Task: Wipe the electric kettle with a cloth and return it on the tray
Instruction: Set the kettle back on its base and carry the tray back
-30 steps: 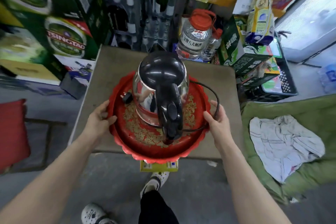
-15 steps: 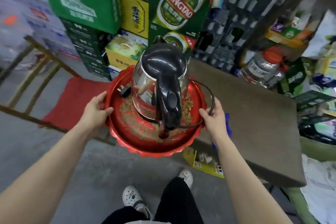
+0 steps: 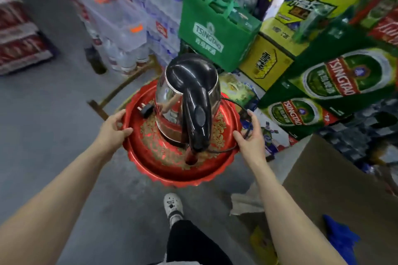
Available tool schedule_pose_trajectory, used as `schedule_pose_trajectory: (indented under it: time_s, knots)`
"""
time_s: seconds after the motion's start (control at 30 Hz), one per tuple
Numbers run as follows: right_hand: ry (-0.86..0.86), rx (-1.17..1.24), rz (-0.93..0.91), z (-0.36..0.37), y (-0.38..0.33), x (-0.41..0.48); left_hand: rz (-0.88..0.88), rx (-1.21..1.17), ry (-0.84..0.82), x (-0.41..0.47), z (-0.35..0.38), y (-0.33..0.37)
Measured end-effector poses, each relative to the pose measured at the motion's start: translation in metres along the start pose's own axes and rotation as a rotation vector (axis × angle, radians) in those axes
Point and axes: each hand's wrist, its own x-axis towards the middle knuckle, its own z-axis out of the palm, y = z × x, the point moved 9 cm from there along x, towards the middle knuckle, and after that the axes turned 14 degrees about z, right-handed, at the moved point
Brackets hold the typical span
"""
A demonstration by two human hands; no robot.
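Observation:
A steel electric kettle (image 3: 172, 101) with a black lid and handle stands upright on a round red tray (image 3: 183, 173) with gold patterning. Its black plug (image 3: 146, 109) lies on the tray's left side and the cord loops over the right rim. My left hand (image 3: 113, 128) grips the tray's left rim. My right hand (image 3: 252, 133) grips the right rim, with the cord under its fingers. The tray is held in the air above the grey floor. No cloth shows near my hands.
Stacked beer cartons (image 3: 344, 75) and a green carrier bag (image 3: 213, 32) rise behind and to the right. Packs of bottled water (image 3: 133, 23) stand at the back left. The brown table (image 3: 336, 189) sits at lower right. A wooden chair frame (image 3: 120, 90) lies just beyond the tray.
I have lifted the tray with the kettle off the table and swung left, away from it. Both hands have kept their hold on the rim.

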Motion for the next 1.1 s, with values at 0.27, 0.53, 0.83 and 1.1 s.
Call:
schedule_pose_trajectory:
  time_s: [0.27,0.53,0.83,1.1]
  knots:
    - [-0.158,-0.027,-0.100,0.179,-0.137,0.074,-0.025,0.035,0.223,0.096,-0.161,-0.011]
    - [-0.197,-0.155,-0.239,0.381,-0.260,0.097,0.003,0.071,0.328,0.202,-0.344,-0.027]
    - [-0.215,-0.136,-0.220,0.563,-0.361,0.113,-0.059,0.090,0.344,0.311,-0.507,-0.045]
    - [-0.256,-0.147,-0.215,0.709,-0.462,0.186,-0.072,0.083,0.402,0.449,-0.607,-0.059]
